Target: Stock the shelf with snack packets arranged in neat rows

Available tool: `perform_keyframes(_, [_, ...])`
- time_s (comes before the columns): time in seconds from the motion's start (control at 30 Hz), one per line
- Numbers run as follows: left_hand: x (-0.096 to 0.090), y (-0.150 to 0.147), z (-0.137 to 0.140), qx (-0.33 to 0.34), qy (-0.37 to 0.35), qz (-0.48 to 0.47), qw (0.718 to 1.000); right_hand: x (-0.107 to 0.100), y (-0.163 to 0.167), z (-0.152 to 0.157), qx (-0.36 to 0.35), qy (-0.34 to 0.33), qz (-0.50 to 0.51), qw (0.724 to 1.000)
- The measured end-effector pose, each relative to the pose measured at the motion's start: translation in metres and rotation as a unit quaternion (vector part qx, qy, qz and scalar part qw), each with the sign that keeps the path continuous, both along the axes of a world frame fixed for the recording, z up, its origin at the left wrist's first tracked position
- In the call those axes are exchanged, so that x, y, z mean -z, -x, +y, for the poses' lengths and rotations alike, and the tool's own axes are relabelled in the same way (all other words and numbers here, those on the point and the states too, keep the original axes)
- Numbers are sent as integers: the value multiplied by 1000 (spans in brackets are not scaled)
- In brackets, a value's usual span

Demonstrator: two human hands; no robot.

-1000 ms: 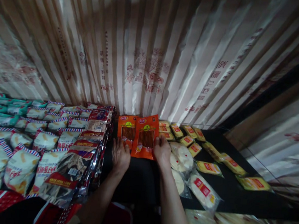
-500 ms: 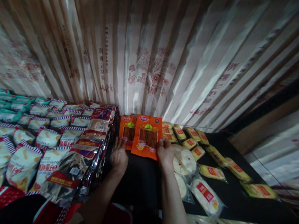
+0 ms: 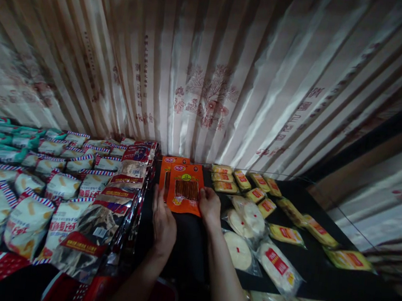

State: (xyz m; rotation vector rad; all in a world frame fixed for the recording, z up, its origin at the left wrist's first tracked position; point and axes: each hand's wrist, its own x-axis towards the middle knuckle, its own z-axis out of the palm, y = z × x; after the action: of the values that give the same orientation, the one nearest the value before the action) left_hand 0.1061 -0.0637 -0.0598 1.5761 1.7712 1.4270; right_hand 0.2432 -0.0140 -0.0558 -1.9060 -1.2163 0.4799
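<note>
Packet (image 3: pixel 185 189) shifted left, btwn hands.

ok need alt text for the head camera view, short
Two bare hands, left hand and right hand, frame a stack of orange snack packets on a black table against a pleated curtain. Striped snack bags lie left, yellow packets right.

The rear orange packet (image 3: pixel 166 166) lies mostly hidden behind the front one (image 3: pixel 185 189).

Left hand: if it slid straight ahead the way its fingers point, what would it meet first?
Probably the orange snack packets: the left hand already rests at their left edge, fingers pointing toward the curtain behind.
</note>
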Motion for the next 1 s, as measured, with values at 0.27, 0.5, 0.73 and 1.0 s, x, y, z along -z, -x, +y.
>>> perform_keyframes(0.27, [2,0,4,24,-1,182,983,1,26,5,-37,-2,5,999])
perform_keyframes(0.5, [1,4,8,7,54,270,961,6,32,5,-42,-12,2,999])
perform_keyframes(0.73, [-7,4,14,-2,87,308,948,9,37,5,-65,-31,-69,995])
perform_keyframes(1.0, [-9,2,17,12,114,304,946,-6,43,-4,-46,44,-212,975])
